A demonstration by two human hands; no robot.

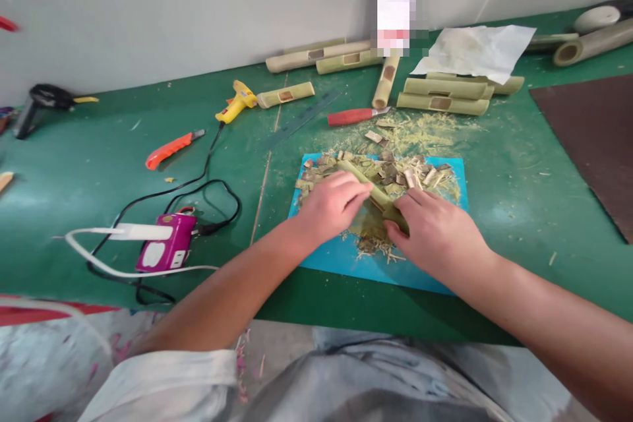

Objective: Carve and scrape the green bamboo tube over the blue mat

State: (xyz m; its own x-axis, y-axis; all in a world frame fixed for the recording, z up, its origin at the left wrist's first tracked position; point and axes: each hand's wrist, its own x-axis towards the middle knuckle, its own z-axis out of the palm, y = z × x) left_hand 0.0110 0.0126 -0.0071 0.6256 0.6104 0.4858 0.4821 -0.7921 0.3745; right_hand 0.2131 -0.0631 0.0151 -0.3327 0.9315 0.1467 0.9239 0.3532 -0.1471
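A pale green bamboo tube [380, 199] with a cut opening slants between my hands, over a blue mat [321, 257]. My right hand [438, 227] is closed around its nearer end, with the thumb underneath. At the farther part, my left hand [332, 206] is closed, thumb and forefinger pressed together against the tube beside its opening. Whether a small piece also sits in that pinch is hidden. Bamboo chips and shavings [388, 171] cover the back of the mat, and a smaller heap of fibres [378, 247] lies below the tube.
Behind the mat lie a red-handled knife [351, 117] and several slotted bamboo tubes [442, 103]. To the left are an orange utility knife [173, 148], a yellow corded tool [238, 103] and a purple power box [165, 244] with loose cables. A brown board [593, 138] lies right.
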